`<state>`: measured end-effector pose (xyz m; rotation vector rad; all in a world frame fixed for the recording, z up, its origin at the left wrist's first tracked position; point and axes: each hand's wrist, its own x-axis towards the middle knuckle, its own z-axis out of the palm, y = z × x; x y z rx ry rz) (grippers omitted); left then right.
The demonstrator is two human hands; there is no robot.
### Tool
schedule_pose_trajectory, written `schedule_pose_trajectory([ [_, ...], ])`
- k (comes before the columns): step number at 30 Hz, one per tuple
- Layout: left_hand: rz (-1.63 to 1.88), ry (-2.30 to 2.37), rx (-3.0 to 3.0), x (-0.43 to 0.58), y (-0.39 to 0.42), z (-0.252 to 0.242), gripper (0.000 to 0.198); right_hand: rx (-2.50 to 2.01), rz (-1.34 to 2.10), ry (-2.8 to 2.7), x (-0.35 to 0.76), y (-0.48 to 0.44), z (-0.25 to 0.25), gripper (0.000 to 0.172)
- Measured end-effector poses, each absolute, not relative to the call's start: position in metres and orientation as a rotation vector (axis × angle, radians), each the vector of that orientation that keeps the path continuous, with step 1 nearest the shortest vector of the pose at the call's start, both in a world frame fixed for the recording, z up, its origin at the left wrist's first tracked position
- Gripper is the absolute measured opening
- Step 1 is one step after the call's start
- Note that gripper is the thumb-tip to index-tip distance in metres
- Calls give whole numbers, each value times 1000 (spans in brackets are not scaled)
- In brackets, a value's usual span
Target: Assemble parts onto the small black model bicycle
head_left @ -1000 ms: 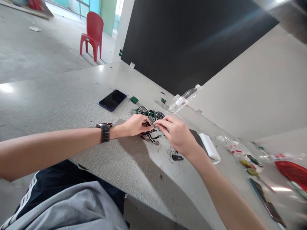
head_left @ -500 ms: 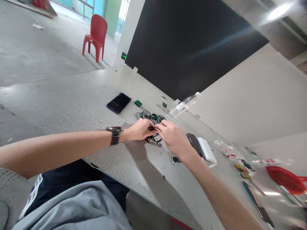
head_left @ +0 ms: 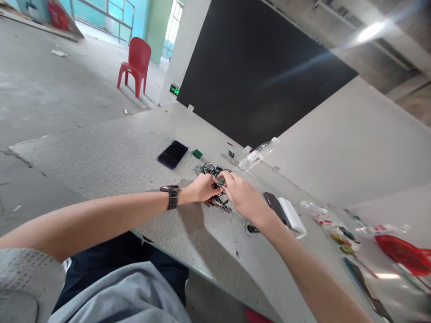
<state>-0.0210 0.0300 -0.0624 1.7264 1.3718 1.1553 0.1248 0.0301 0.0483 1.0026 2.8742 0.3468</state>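
Note:
My left hand (head_left: pixel 201 187), with a dark watch (head_left: pixel 172 195) on its wrist, is closed on a small black part (head_left: pixel 214 185) at the fingertips. My right hand (head_left: pixel 243 197) meets it from the right, thumb and forefinger bent together at that part; what they pinch is too small to make out. Just beyond the fingers stands a green miniature bicycle (head_left: pixel 210 169) with spoked wheels, partly covered by my right hand. Below my fingertips a black model frame with small wheels (head_left: pixel 222 204) shows; whether it joins the part in my left hand is hidden.
On the grey table (head_left: pixel 121 157) lie a phone (head_left: pixel 173 154), a green block (head_left: pixel 197 154) and a clear bottle (head_left: pixel 258 154). Right of my hands are a dark case (head_left: pixel 276 209), a white case (head_left: pixel 291 214) and a small black piece (head_left: pixel 252 229). A red basket (head_left: pixel 400 253) sits farther right.
The view has shifted a little, so everything sits slightly lower. My right fingers have changed position at the small part, covering more of the green bicycle. My left hand keeps its hold.

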Motion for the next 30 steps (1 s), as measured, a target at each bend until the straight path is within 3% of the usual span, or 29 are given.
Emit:
schedule_pose_trajectory([
  [6,1163,1400,1726,-21,35,-66,40,959,510,2872,121,33,41,38],
  [16,1188,1381,1715,-23,36,-66,35,941,339,3027,125,39,38,35],
  [21,1195,1381,1709,-22,37,-64,35,986,470,3178,125,45,22,23],
  [24,1197,1388,1701,-22,37,-61,42,979,521,3294,125,48,14,28],
  [30,1189,1380,1699,-22,36,-55,50,1063,284,3543,123,49,8,34],
])
